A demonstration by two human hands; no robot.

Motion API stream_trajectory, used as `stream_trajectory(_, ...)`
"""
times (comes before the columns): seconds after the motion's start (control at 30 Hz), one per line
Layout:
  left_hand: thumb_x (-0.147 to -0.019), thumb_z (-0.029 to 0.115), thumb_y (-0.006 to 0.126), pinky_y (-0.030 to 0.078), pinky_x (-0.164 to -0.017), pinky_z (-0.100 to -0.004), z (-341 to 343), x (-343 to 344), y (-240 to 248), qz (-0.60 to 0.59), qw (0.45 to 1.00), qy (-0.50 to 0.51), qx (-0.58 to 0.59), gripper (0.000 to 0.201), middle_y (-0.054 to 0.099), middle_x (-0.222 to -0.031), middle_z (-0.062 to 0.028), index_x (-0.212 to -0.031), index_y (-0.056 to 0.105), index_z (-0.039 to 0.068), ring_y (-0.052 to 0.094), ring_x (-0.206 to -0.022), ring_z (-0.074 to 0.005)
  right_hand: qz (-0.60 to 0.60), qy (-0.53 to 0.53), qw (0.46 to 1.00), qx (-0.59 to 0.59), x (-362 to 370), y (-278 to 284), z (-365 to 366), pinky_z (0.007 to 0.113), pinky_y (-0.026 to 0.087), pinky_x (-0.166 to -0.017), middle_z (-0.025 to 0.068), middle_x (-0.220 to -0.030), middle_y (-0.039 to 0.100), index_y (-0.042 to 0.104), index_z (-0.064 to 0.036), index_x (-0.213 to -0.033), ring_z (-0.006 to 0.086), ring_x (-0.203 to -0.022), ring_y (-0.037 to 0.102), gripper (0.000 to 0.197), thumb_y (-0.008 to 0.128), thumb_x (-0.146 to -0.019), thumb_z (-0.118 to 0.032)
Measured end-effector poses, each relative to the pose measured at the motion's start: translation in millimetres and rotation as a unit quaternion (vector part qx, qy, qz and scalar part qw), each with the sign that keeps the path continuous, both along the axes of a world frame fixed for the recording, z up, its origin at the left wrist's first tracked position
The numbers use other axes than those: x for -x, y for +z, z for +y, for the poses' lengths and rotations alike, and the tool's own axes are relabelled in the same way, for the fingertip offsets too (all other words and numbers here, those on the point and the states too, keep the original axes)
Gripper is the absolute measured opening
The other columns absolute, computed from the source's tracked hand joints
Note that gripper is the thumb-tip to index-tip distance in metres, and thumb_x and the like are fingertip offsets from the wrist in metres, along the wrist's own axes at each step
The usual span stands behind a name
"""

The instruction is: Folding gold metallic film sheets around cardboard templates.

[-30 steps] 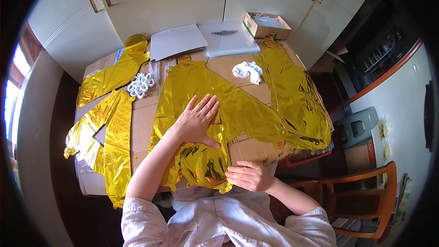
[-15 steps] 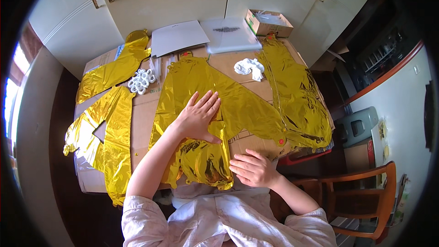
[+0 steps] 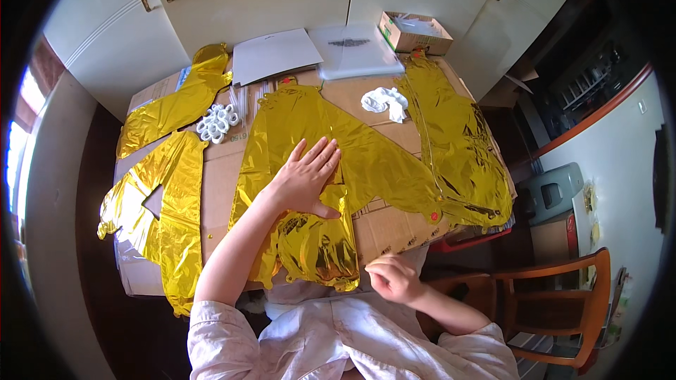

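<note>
My left hand [image 3: 304, 181] lies flat, fingers stretched, on a large gold foil balloon [image 3: 289, 123], uninflated, in the middle of the table. It presses where a fold of the foil turns over near the front edge. My right hand [image 3: 396, 280] is curled into a loose fist just off the table's front edge, right of the balloon's lower corner and apart from it. Nothing shows in its fingers. Another flat gold foil balloon [image 3: 458, 144] lies at the right, meeting the middle one. At the left lie a gold foil piece with a diamond-shaped hole [image 3: 182, 197] and a curved one [image 3: 172, 116].
Cardboard [image 3: 224, 169] covers the table. White rings [image 3: 217, 124] lie beside clear straws [image 3: 241, 104]. Farther back are a white sheet [image 3: 276, 55], a clear plastic lid [image 3: 355, 53] and an open carton [image 3: 417, 34]. Crumpled white tissue [image 3: 385, 103] sits right of centre; a wooden chair [image 3: 549, 302] stands at right.
My right hand has drawn down toward me, off the cardboard's edge, and its outstretched fingers have curled in. My left hand stays pressed on the foil.
</note>
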State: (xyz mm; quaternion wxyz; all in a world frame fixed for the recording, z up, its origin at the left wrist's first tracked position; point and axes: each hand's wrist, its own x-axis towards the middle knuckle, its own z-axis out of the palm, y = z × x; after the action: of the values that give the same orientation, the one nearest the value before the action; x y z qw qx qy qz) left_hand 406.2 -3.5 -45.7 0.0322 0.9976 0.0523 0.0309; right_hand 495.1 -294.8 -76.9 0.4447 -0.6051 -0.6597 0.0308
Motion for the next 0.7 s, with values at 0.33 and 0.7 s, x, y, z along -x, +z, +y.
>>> stream_trajectory(0.33,-0.063,0.081,0.056,0.011,-0.117,-0.0511,-0.7,0.2,1.5,0.009,1.0,0.005,-0.008,0.123,0.024,-0.154,-0.0179,-0.147,0.022,-0.002,0.017,-0.145,-0.0305,0.738,-0.025,0.584,0.338,32.7,-5.8,-3.9,0.022,0.046,-0.051,0.0103,-0.09,0.068,0.063,-0.0007,-0.102,0.0179,-0.069,0.069,0.039,0.059,-0.094,-0.038)
stream_trajectory(0.7,-0.06,0.085,0.056,0.011,-0.117,-0.0512,1.7,0.3,-2.6,-0.002,1.0,0.002,0.006,0.128,0.023,-0.154,-0.0179,-0.148,0.022,-0.002,0.016,-0.145,-0.0304,0.692,-0.055,0.664,0.279,41.2,-6.7,0.2,0.019,0.04,-0.047,0.0021,-0.079,0.065,0.067,-0.0006,-0.094,0.0126,-0.065,0.066,0.022,0.066,-0.091,-0.023)
